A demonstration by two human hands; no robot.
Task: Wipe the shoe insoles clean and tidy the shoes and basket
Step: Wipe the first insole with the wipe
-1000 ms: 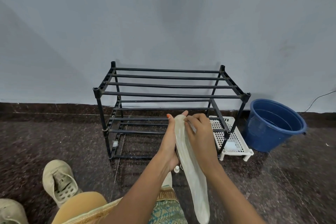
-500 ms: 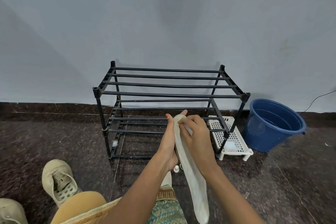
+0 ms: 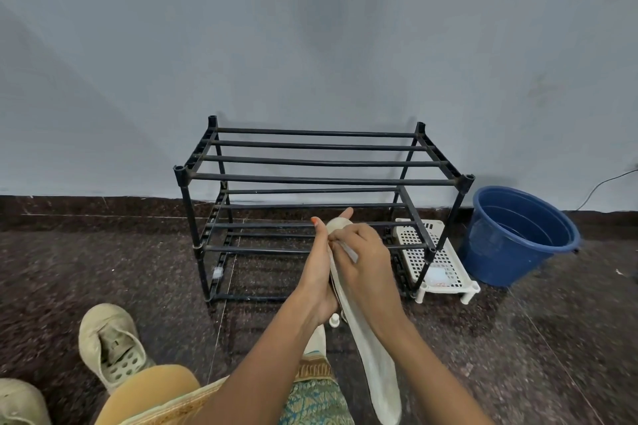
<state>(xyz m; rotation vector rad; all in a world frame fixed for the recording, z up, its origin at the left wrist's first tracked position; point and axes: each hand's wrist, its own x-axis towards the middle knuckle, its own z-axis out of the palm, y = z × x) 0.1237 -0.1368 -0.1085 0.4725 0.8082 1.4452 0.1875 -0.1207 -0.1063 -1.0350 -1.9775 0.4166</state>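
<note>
A long off-white insole (image 3: 374, 366) stands almost upright and edge-on in front of me, its lower end hanging past my wrists. My left hand (image 3: 316, 272) holds it from the left, fingers stretched up behind its top and thumb along its edge. My right hand (image 3: 362, 262) presses on its other face near the top, fingers curled round a small white wipe (image 3: 349, 252). Two worn beige shoes lie on the floor at lower left, one (image 3: 110, 345) open towards me, the other (image 3: 20, 402) cut off by the frame's edge.
A black two-tier shoe rack (image 3: 324, 179) stands against the wall right behind my hands. A white perforated basket (image 3: 438, 262) sits at its right foot, beside a blue bucket (image 3: 518, 235). A small white bottle (image 3: 333, 321) shows below my left hand. My knee (image 3: 155, 390) fills the bottom.
My right hand has slid slightly up the insole towards its top. The left hand and the insole have stayed almost still.
</note>
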